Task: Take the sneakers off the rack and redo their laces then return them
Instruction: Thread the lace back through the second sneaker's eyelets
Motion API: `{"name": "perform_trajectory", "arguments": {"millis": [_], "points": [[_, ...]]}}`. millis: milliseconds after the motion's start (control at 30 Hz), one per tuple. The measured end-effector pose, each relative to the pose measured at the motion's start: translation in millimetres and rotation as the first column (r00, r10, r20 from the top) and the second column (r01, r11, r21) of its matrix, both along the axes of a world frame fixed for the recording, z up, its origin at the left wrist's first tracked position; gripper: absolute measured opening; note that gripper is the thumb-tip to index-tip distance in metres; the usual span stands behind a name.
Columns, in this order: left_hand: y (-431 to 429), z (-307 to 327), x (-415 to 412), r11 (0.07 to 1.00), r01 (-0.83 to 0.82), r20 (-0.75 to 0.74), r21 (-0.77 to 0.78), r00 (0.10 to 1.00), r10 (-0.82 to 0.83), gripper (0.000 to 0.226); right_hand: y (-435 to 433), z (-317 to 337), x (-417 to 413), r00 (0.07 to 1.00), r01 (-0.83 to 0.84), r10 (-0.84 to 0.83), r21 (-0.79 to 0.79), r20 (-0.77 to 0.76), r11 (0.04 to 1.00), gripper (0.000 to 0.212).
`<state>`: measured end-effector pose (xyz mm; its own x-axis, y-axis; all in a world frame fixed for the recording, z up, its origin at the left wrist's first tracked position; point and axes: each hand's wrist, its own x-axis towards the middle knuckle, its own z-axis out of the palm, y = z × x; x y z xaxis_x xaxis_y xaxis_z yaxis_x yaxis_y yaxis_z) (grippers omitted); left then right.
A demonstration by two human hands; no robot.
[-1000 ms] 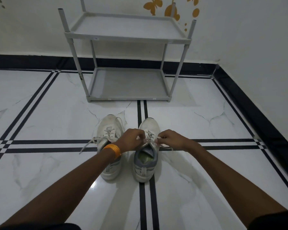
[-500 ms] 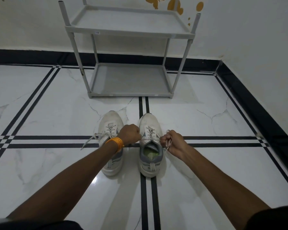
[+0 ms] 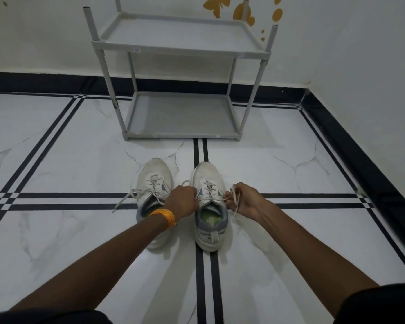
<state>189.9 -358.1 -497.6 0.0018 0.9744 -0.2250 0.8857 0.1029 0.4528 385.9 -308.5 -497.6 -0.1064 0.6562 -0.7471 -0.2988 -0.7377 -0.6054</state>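
Note:
Two white sneakers stand side by side on the floor, toes pointing at the rack. The right sneaker (image 3: pixel 208 181) has a grey heel and a green insole. My right hand (image 3: pixel 244 199) is shut on its right lace end (image 3: pixel 235 199), held out to the shoe's right. My left hand (image 3: pixel 181 202), with an orange bangle at the wrist, is fisted at that shoe's left side, apparently on the other lace end, which is hidden. The left sneaker (image 3: pixel 153 176) has loose laces (image 3: pixel 124 199) trailing left; my left forearm covers its heel.
A grey two-shelf rack (image 3: pixel 180 46) stands against the back wall with both shelves bare. A white wall with a black skirting (image 3: pixel 360 160) runs along the right. The floor is white marble with black stripes.
My hands have drawn apart from the middle of the right sneaker, the right hand pulling its lace end out to the right. The view has shifted slightly.

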Motion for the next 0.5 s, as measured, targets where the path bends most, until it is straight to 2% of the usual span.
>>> {"name": "perform_trajectory", "arguments": {"millis": [33,67,100,133,167,200,233,267,300,333,367,400,433,467,500], "points": [[1,1,0,1.0,-0.001,0.013,-0.013,1.0,0.001,0.016,1,5,5,0.998,-0.009,0.012,-0.049,0.057,0.999,0.024],[3,1,-1,1.0,-0.003,0.025,-0.025,1.0,0.003,0.016,0,13,9,0.978,-0.056,0.069,-0.068,0.196,0.996,0.021],[3,2,-1,0.999,-0.002,0.031,-0.034,0.999,0.003,0.016,1,15,13,0.908,-0.126,0.141,-0.064,0.394,0.99,0.028],[3,2,-2,0.999,0.0,0.035,-0.041,0.999,0.001,0.017,2,13,18,0.754,-0.182,0.162,-0.035,0.637,0.983,0.046],[4,2,-2,0.999,0.002,0.038,-0.044,0.999,0.0,0.017,1,12,21,0.525,-0.235,0.108,0.023,0.844,0.972,0.063],[4,1,-1,0.999,0.003,0.041,-0.047,0.999,-0.002,0.017,-1,11,22,0.326,-0.312,-0.015,0.123,0.945,0.942,0.07],[4,1,-1,0.999,0.007,0.044,-0.052,0.999,-0.004,0.017,-2,13,20,0.232,-0.421,-0.15,0.238,0.961,0.875,0.069],[5,1,-2,0.998,0.008,0.046,-0.058,0.999,-0.006,0.018,-1,15,18,0.268,-0.542,-0.198,0.317,0.943,0.778,0.062],[6,1,-2,0.998,0.008,0.047,-0.062,0.999,-0.006,0.018,0,20,13,0.374,-0.643,-0.13,0.358,0.918,0.677,0.053],[7,2,-3,0.998,0.009,0.046,-0.066,0.999,-0.006,0.018,1,23,7,0.438,-0.739,0.037,0.337,0.898,0.583,0.044],[7,2,-3,0.997,0.012,0.045,-0.07,0.999,-0.009,0.018,-1,26,1,0.395,-0.843,0.215,0.26,0.893,0.47,0.037],[7,2,-3,0.997,0.016,0.045,-0.072,0.999,-0.012,0.019,-2,27,-4,0.271,-0.928,0.311,0.162,0.911,0.335,0.033],[7,3,-3,0.997,0.016,0.044,-0.074,0.999,-0.012,0.019,-3,28,-8,0.153,-0.969,0.331,0.075,0.931,0.235,0.031],[6,3,-3,0.997,0.013,0.043,-0.075,0.999,-0.01,0.019,-3,28,-11,0.085,-0.982,0.297,0.029,0.951,0.188,0.031],[5,3,-3,0.997,0.01,0.043,-0.075,0.999,-0.007,0.019,-4,29,-12,0.066,-0.983,0.252,0.019,0.965,0.184,0.029]]}}
